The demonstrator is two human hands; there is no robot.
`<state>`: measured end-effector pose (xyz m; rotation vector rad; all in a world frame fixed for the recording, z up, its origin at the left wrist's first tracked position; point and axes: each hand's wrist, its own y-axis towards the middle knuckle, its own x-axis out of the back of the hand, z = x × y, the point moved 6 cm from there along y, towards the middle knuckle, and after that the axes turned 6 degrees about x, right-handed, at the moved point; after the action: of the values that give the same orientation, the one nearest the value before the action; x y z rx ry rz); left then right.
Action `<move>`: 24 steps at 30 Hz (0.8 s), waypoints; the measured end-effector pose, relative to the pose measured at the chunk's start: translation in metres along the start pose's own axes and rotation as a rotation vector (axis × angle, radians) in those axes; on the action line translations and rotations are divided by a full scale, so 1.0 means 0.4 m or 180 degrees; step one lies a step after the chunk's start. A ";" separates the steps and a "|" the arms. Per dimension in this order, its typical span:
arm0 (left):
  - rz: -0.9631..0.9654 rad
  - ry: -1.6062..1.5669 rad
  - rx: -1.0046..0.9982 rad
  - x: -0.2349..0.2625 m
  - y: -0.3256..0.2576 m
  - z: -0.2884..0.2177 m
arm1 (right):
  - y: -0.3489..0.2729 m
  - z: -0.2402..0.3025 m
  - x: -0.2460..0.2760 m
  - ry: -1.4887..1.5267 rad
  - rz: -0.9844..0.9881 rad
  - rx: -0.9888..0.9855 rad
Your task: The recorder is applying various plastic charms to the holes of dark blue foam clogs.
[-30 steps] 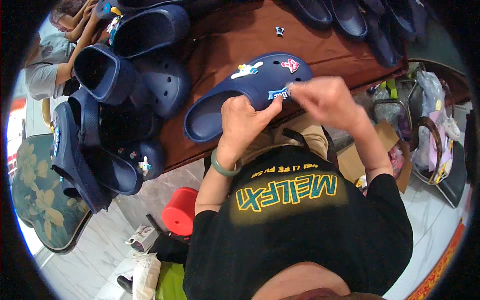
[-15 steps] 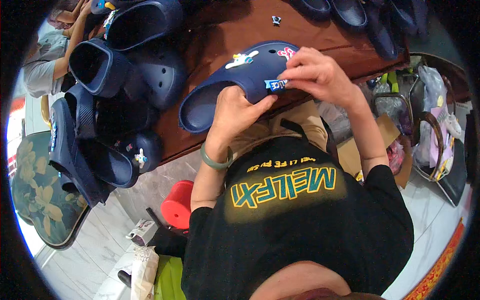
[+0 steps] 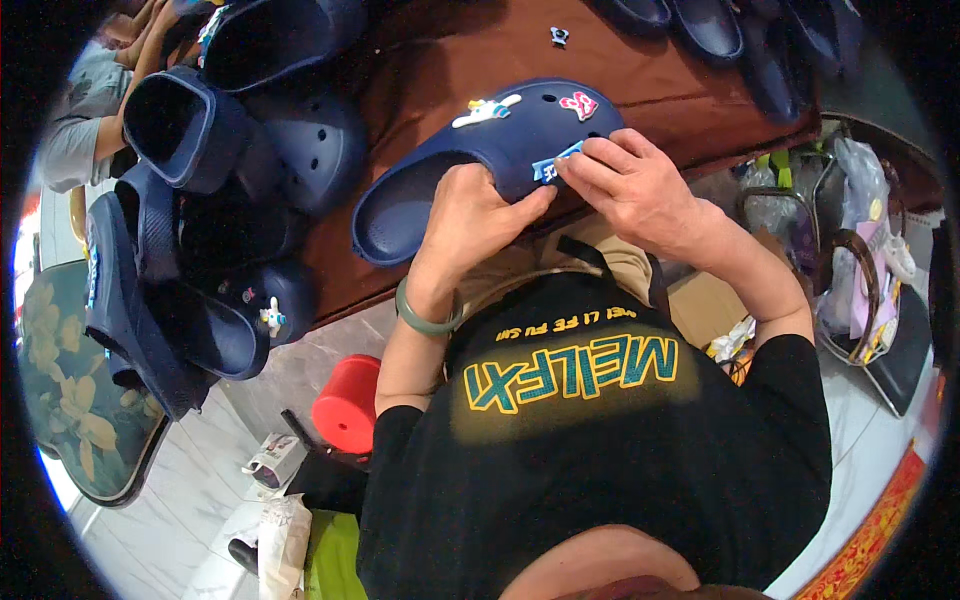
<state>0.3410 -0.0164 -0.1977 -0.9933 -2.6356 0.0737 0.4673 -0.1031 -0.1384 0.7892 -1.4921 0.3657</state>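
Navy clog [image 3: 480, 165] lay on its side at the near edge of the brown table [image 3: 420, 60], toe end toward the right, heel opening toward the left, directly in front of the person's chest. Upper carried three charms: a white-and-yellow one [image 3: 486, 110], a pink one [image 3: 579, 104], and a small blue charm [image 3: 553, 165] near the lower edge. Left hand [image 3: 470, 215] gripped the shoe from below – fingers curled around the lower rim, thumb reaching right toward the blue charm; forearm rose steeply from the lower frame, elbow bent, a green bangle [image 3: 425, 318] on the wrist. Right hand [image 3: 630, 185] came in from the right, wrist cocked, fingertips [image 3: 575, 172] bunched and pressed on the blue charm – closed pinch on it, knuckles up. Both hands touched the clog and nearly met at the charm. Left of it a heap of more navy clogs [image 3: 240, 150], one with a small white charm [image 3: 272, 318]. More dark shoes [image 3: 700, 25] along the far edge, a loose charm [image 3: 559, 36] on the tabletop near them. Below the table: a red stool [image 3: 348, 405]; bags [image 3: 860, 270] on the floor at right. Another person's arm [image 3: 130, 80] showed at upper left.
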 end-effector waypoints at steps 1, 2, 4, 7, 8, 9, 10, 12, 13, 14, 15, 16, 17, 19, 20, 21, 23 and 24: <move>0.0049 0.0084 0.0030 -0.001 0.003 0.009 | 0.002 -0.005 0.000 -0.0010 -0.0001 0.0023; 0.0095 0.0171 0.0062 -0.001 0.005 0.016 | 0.001 -0.016 -0.001 0.0239 -0.0019 -0.0043; 0.0059 0.0076 -0.0042 0.000 0.004 0.018 | 0.003 -0.052 0.010 0.0835 -0.0081 -0.0111; -0.0007 -0.0025 -0.0124 0.002 -0.006 0.007 | 0.000 -0.180 0.003 0.1525 -0.0699 -0.0612; -0.0033 -0.0035 -0.0101 0.004 -0.008 0.002 | -0.003 -0.240 -0.022 0.1634 -0.0866 -0.0912; -0.0054 -0.0029 -0.0106 0.009 -0.011 -0.005 | -0.003 -0.297 -0.045 0.1640 -0.0945 -0.1307; 0.0082 0.0041 0.0045 0.004 -0.010 -0.009 | -0.022 -0.358 -0.096 0.1321 -0.0943 -0.1536; 0.0196 0.0120 0.0180 0.001 -0.008 -0.013 | -0.039 -0.445 -0.191 0.1300 -0.0960 -0.1860; 0.0194 0.0190 0.0207 0.000 -0.008 -0.007 | -0.033 -0.463 -0.223 0.1385 -0.0953 -0.2044; 0.0200 0.0262 0.0232 -0.001 -0.008 -0.005 | -0.025 -0.469 -0.243 0.1381 -0.0967 -0.2027; 0.0192 0.0272 0.0220 0.001 -0.007 -0.011 | -0.020 -0.473 -0.261 0.1233 -0.0926 -0.1990; 0.0186 0.0354 0.0318 0.003 -0.010 -0.011 | -0.010 -0.469 -0.266 0.1098 -0.0875 -0.1945; 0.0190 0.0437 0.0415 0.004 -0.012 -0.009 | -0.009 -0.470 -0.266 0.1101 -0.0880 -0.1938; 0.0129 0.0328 0.0254 0.004 -0.013 -0.011 | -0.012 -0.465 -0.268 0.1076 -0.0630 -0.1891; 0.0075 0.0215 0.0092 0.004 -0.013 -0.016 | -0.018 -0.461 -0.264 0.1073 -0.0631 -0.1902; 0.0093 0.0216 0.0089 0.003 -0.013 -0.015 | -0.033 -0.461 -0.261 0.1163 -0.0647 -0.2067; 0.0208 0.0320 0.0319 0.002 -0.011 0.001 | -0.059 -0.447 -0.246 0.1250 -0.0655 -0.2236; 0.0224 0.0317 0.0319 0.001 -0.009 0.005 | -0.085 -0.441 -0.237 0.1509 -0.0811 -0.2528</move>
<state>0.3378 -0.0188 -0.1990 -1.0286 -2.4816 0.1665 0.6126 0.0131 -0.2200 0.2162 -0.9452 -0.2262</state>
